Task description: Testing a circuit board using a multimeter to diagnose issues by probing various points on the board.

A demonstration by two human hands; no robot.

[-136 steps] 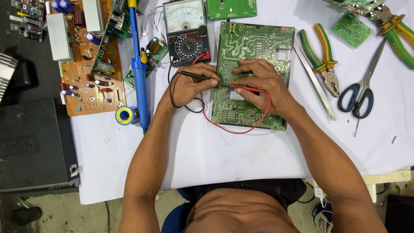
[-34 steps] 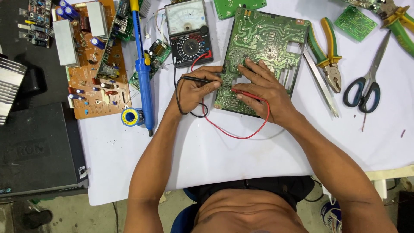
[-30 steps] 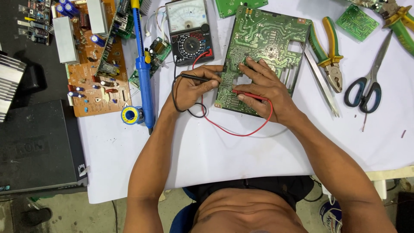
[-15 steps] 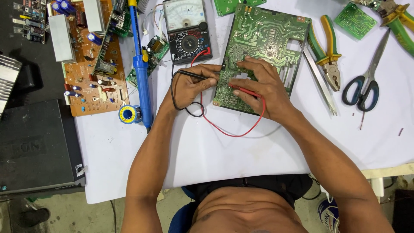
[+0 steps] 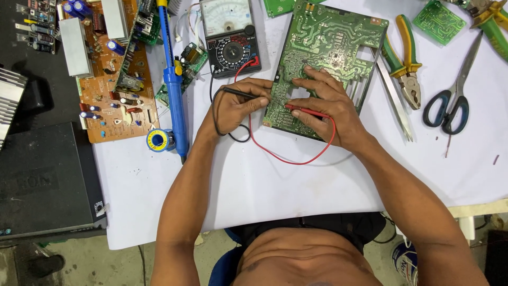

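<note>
Electronics workshop, multimeter (image 5: 231,32), pliers (image 5: 403,61) (circuit boards)

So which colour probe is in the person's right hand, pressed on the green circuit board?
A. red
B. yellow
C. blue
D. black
A: the right hand holds the red probe against the green circuit board, while the left hand holds the black probe.

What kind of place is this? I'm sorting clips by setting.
Most likely an electronics repair bench. An analog multimeter sits by a green circuit board that both hands probe, left hand with the black probe, right hand with the red probe. Pliers lie nearby.
</note>
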